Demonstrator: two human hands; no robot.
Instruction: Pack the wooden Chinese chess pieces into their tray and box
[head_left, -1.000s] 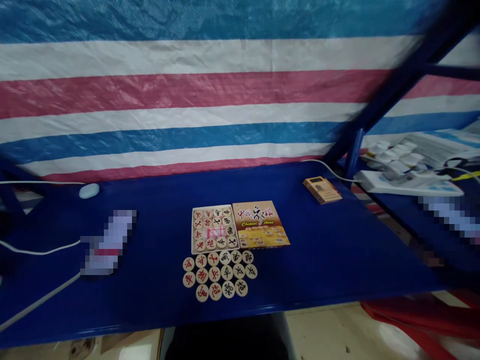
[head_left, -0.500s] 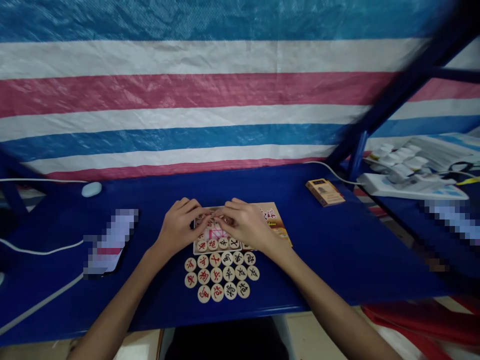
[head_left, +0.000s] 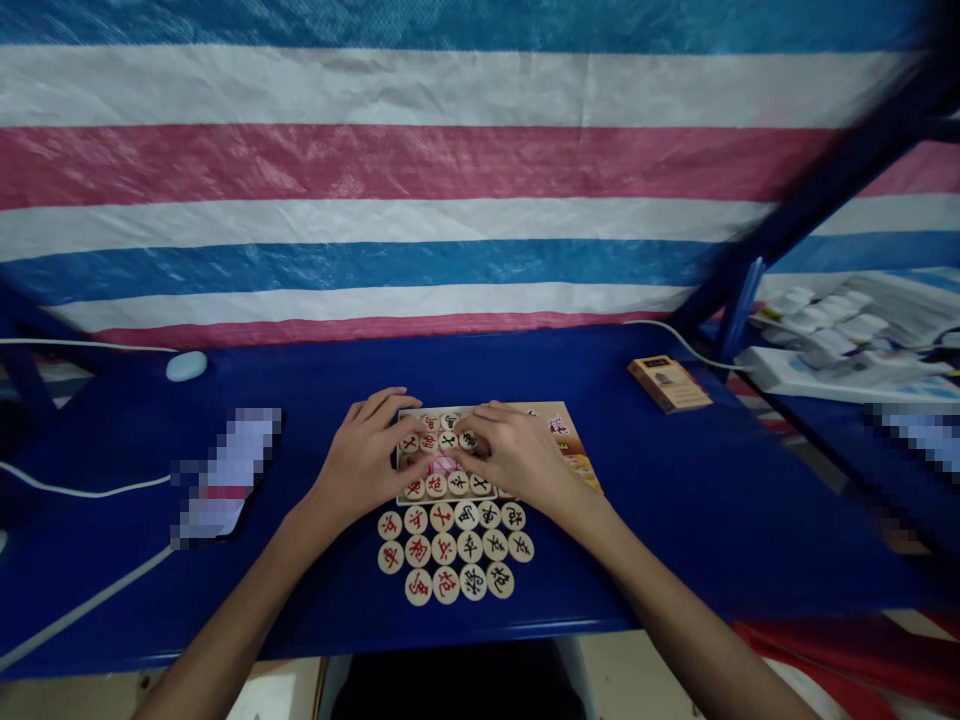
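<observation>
- Your hands hang over the tray (head_left: pixel 450 501), thumbs and fingers curved and parted; you cannot tell whether any fingertip touches a disc.
- Left hand (head_left: pixel 361 458): over the tray's left side, hiding some discs.
- Right hand (head_left: pixel 521 455): over its right side, blocking much of the lid (head_left: pixel 583 466).
- Tray: shallow, white-rimmed, on the blue bench (head_left: pixel 600 590), filled with flat round discs (head_left: pixel 448 441) under something clear with pink lines in the middle.
- Loose discs (head_left: pixel 445 548): three rows on your side of the tray, pale, smooth, marked red or black.
- Lid: thin, printed brown and yellow, just right of the tray.
- Off to your left: a phone (head_left: pixel 236 465), white cables and a rounded pale oval (head_left: pixel 186 366).
- To your right: a small carton (head_left: pixel 670 385), then a white power strip (head_left: pixel 840 375).
- Behind: a creased, shiny striped sheet (head_left: pixel 450 165).
</observation>
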